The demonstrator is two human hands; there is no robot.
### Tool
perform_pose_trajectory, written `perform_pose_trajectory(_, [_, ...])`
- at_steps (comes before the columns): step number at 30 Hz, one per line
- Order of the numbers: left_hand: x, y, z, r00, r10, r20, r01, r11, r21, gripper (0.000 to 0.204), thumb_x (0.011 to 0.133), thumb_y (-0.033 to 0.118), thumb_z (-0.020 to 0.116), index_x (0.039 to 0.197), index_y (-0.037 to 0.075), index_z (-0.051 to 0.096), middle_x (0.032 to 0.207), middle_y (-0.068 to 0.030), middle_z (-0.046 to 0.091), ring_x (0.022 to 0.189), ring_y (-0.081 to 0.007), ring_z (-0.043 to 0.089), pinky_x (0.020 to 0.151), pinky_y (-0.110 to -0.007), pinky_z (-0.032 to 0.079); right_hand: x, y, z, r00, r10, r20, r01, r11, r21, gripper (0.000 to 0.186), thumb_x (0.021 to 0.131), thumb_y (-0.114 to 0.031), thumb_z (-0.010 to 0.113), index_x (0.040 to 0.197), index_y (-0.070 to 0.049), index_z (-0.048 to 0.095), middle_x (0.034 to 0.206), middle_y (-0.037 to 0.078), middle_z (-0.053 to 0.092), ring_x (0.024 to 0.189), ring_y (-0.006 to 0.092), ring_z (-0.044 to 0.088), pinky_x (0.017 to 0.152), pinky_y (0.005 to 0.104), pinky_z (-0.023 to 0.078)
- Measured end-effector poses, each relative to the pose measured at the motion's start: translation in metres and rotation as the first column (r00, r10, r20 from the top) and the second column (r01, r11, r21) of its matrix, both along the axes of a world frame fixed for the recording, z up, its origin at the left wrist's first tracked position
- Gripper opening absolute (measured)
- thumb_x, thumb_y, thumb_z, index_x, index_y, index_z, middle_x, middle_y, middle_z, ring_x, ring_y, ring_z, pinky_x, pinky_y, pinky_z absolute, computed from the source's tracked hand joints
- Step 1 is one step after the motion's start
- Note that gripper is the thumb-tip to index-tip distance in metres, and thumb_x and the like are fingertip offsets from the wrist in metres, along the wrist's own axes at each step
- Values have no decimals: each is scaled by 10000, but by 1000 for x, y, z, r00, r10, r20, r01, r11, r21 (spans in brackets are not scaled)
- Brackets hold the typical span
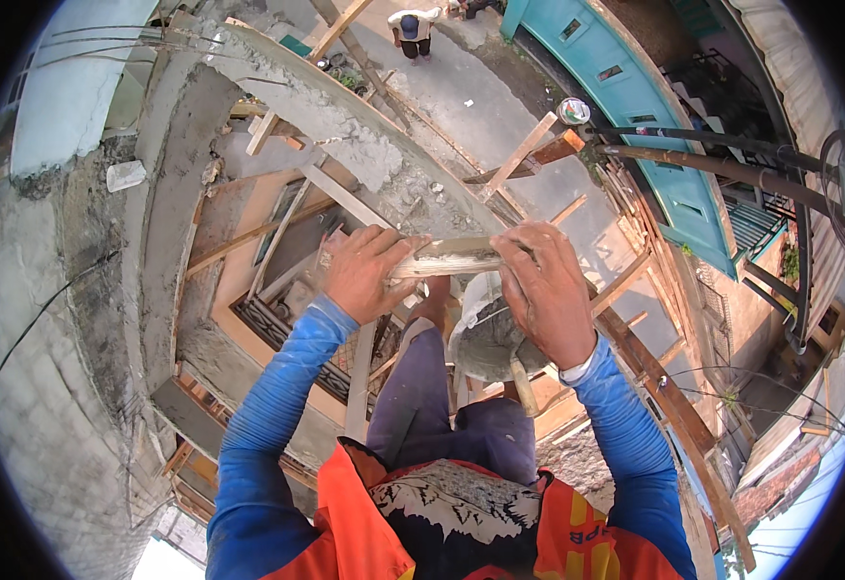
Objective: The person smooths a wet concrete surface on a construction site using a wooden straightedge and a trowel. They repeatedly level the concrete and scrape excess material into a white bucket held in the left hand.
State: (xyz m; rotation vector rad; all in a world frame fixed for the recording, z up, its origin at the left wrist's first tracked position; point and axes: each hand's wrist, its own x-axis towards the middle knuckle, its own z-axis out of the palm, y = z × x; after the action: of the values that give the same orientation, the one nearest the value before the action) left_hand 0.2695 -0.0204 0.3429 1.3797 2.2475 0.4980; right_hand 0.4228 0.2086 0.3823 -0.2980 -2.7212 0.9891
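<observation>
A short pale wooden strip (449,261), smeared with cement, lies crosswise in front of me. My left hand (369,271) is closed around its left end, thumb along the lower side. My right hand (544,290) grips the right end with its fingers over the top. Below the right hand is a bucket (485,333) with grey mortar in it. A trowel's wooden handle (523,389) sticks out over the bucket's near rim; its blade is mostly hidden. Just beyond the strip runs a rough concrete ledge (369,159) with fresh-looking grey cement on it.
I am high above a street (509,126), where a person (413,34) stands. Timber planks (669,396) and props surround my legs. A metal pipe (722,169) juts in at right near a teal wall (625,87). Grey plastered wall (65,290) rises at left.
</observation>
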Motion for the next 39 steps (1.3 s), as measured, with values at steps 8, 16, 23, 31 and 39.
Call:
perform_pose_trajectory(8, [35, 43, -13, 894, 308, 326, -293, 951, -97, 588, 833, 260, 786, 1365, 83, 608, 1131, -161, 631, 1071, -373, 600, 927, -451, 484, 37, -47, -46, 744, -249, 620, 667, 329, -668, 362, 1051, -240, 575, 1279, 40, 565, 1199, 203, 659, 1056, 264, 676, 892, 351, 522])
perform_pose_trajectory(16, [66, 43, -18, 771, 210, 601, -261, 965, -1, 551, 924, 320, 731, 1391, 57, 600, 1335, -172, 636, 1264, -314, 607, 1088, -425, 460, 44, -41, -80, 660, -391, 642, 682, -48, -730, 388, 1111, -293, 441, 1329, 25, 492, 1139, 119, 634, 1034, 204, 656, 883, 367, 577])
perform_pose_trajectory(23, [-90, -81, -161, 105, 798, 594, -981, 179, -68, 280, 1054, 289, 581, 1143, 46, 690, 950, -24, 678, 816, -93, 604, 756, -262, 511, 61, -1, -70, 477, -359, 802, 789, -228, -571, 370, 1107, -358, 330, 1182, -30, 484, 886, 121, 615, 723, 195, 655, 622, 328, 571])
perform_pose_trajectory(31, [-256, -63, -292, 169, 961, 219, -984, 176, -13, 628, 936, 426, 695, 1320, -55, 570, 1235, -218, 673, 1107, -311, 652, 948, -388, 507, 60, 31, -62, 559, -242, 793, 822, 284, -493, 516, 1067, -376, 562, 1419, -6, 491, 920, 70, 638, 695, 126, 661, 582, 277, 556])
perform_pose_trajectory(39, [-308, -26, -361, 33, 992, -120, -996, 22, -89, 1258, 762, 745, 707, 1572, -47, 161, 1463, -403, 431, 1330, -483, 506, 1126, -492, 419, 45, 76, -109, 676, -264, 688, 615, 717, -329, 551, 1020, -317, 610, 1445, 12, 488, 1285, 231, 642, 1204, 326, 621, 1040, 411, 461])
